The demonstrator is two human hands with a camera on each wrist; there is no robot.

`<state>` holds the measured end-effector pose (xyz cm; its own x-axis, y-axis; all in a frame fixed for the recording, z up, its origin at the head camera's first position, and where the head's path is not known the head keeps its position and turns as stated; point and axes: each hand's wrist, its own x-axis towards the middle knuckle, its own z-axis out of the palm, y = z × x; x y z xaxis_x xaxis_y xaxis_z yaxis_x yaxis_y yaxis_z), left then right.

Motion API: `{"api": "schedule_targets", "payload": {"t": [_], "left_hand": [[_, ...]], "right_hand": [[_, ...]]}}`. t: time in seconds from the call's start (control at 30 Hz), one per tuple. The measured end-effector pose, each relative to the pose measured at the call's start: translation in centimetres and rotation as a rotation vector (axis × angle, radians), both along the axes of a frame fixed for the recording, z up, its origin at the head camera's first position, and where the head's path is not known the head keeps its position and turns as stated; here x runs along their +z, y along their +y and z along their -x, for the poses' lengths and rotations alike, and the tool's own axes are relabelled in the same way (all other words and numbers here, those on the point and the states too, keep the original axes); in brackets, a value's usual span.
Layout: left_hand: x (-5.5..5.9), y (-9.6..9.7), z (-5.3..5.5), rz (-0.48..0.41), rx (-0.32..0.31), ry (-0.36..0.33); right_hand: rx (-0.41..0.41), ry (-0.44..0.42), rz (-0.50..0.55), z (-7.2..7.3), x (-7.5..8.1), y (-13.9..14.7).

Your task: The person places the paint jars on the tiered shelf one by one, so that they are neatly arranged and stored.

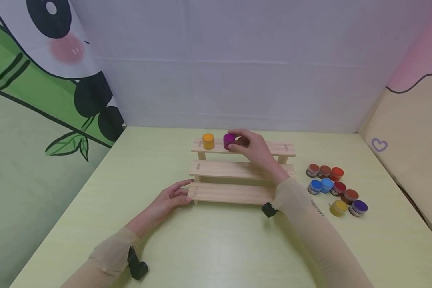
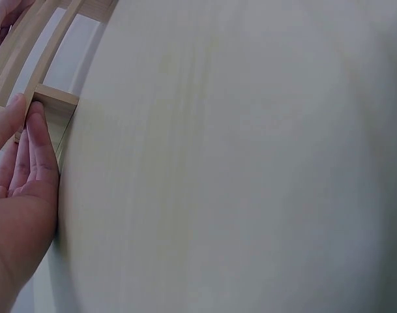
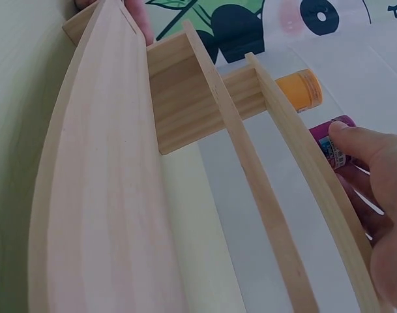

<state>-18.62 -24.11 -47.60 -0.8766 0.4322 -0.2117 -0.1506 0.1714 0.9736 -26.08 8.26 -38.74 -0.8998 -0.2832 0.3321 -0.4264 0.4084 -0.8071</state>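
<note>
A three-step wooden display rack [image 1: 234,193] stands on the table. My right hand [image 1: 255,150] pinches a small purple paint jar [image 1: 228,141] upright at the top step, thumb on its near side. In the right wrist view the jar [image 3: 332,143] shows a printed label between thumb and fingers. To its left on the same step sits an orange-yellow paint jar [image 1: 208,141]. My left hand [image 1: 168,202] holds the left end of the lowest step; in the left wrist view the thumb and fingertips [image 2: 36,114] are at the board's edge.
Right of the rack, several small paint jars stand grouped on the table, among them a red [image 1: 336,173], a blue [image 1: 315,186], a yellow [image 1: 338,208] and a dark violet [image 1: 358,208] one. A pale cloth backdrop [image 1: 245,92] rises behind the table.
</note>
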Motion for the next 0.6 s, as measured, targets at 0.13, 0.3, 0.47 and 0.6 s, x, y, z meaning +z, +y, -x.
{"api": "schedule_targets", "payload": {"t": [0.13, 0.3, 0.47, 0.6], "left_hand": [[0.01, 0.02, 0.05, 0.0, -0.002, -0.001], [0.0, 0.03, 0.06, -0.003, -0.002, 0.003], [-0.08, 0.02, 0.05, 0.002, -0.003, 0.006], [-0.09, 0.01, 0.06, 0.002, -0.002, 0.01]], "right_hand": [[0.001, -0.004, 0.0, 0.09, 0.05, 0.01], [0.008, -0.003, -0.009, 0.07, 0.15, 0.04], [0.002, -0.007, -0.032, -0.05, 0.38, 0.26], [-0.009, 0.011, -0.049, -0.19, 0.64, 0.55]]}}
